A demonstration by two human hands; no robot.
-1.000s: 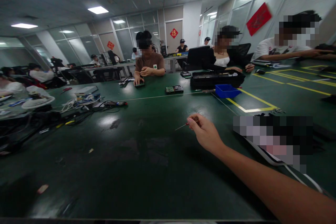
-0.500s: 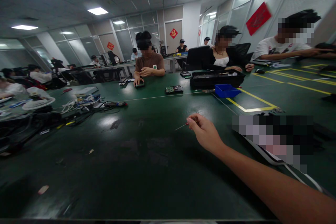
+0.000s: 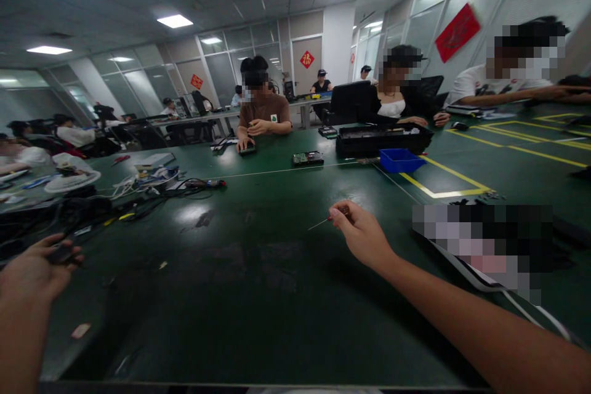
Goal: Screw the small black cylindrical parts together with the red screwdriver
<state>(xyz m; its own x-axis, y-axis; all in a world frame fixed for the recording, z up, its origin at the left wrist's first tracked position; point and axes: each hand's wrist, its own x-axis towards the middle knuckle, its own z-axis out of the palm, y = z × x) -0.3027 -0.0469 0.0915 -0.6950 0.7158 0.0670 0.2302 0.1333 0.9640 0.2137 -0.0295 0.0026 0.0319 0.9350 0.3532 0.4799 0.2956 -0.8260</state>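
Observation:
My right hand point(image 3: 357, 231) is closed around a screwdriver point(image 3: 318, 223) above the middle of the table, its thin metal shaft pointing left and slightly down. The fingers cover most of its handle. At the left edge my left hand point(image 3: 37, 268) grips a small dark block-like object point(image 3: 61, 252), partly hidden by the fingers and too dim to name exactly. A hard drive with a green circuit board point(image 3: 307, 158) lies farther back on the green table point(image 3: 221, 314), beyond my right hand and apart from it.
Cables and tools point(image 3: 152, 188) lie heaped at the left. A blue bin point(image 3: 401, 160) stands before a long black tray point(image 3: 383, 140). On the right rests a blurred-out device point(image 3: 480, 246) with a white cable. Co-workers sit across the table, one person point(image 3: 264, 112) handling a small part.
My left hand has come into view at the left edge with the dark block-like object in it. The right hand with the screwdriver has hardly moved.

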